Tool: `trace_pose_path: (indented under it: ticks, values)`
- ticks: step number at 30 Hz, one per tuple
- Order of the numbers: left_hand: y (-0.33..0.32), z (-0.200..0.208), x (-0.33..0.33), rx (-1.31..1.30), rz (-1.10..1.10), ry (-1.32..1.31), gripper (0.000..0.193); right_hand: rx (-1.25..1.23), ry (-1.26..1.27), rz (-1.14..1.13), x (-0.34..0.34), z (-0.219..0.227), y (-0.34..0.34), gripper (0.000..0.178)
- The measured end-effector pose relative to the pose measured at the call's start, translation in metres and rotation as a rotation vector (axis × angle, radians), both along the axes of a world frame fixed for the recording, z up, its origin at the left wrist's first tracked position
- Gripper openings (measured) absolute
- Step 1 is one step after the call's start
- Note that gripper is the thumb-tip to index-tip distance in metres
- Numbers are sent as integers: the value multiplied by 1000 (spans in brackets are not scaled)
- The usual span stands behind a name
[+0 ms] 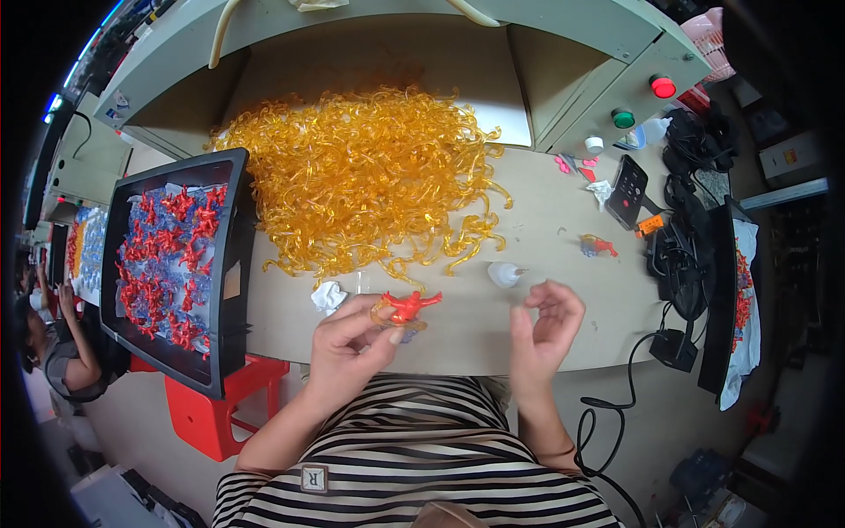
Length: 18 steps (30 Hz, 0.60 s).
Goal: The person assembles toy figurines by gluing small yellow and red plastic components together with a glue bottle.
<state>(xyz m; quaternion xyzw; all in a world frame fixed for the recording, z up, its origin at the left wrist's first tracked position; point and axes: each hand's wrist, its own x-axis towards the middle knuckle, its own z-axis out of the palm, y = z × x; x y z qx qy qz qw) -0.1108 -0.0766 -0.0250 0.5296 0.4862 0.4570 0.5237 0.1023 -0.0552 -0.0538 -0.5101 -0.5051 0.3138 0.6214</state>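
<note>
Between the thumb and fingers of my left hand (348,348) is a small red plastic figure (410,305) with a clear amber part wrapped about it and a bluish clear piece below. My right hand (547,339) is raised to the right of it, loosely curled, thumb and fingers apart, with nothing visible in it. Just beyond that hand a small white squeeze bottle (504,275) rests on the table, its thin tip pointing right. Behind both hands spreads a large heap of curled amber plastic pieces (370,176). A crumpled white tissue (328,297) lies by my left hand.
At left, a black tray (236,264) holds red figures on blue clear bases, above a red stool (207,414). To the right lie another figure (598,246), a phone (627,192), scissors (576,167) and black cables (678,264). Another tray (717,299) stands far right. A person (75,352) sits far left.
</note>
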Motion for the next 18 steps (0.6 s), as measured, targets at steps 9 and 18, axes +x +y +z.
trace_pose_path:
  ticks: [9,18]
  values:
    - [5,1,1,32,23,34,27,-220,-406,76,9,8,27,46]
    - [0,-8,0,4,-22,51,21,-145,-282,100,7,-5,22,23]
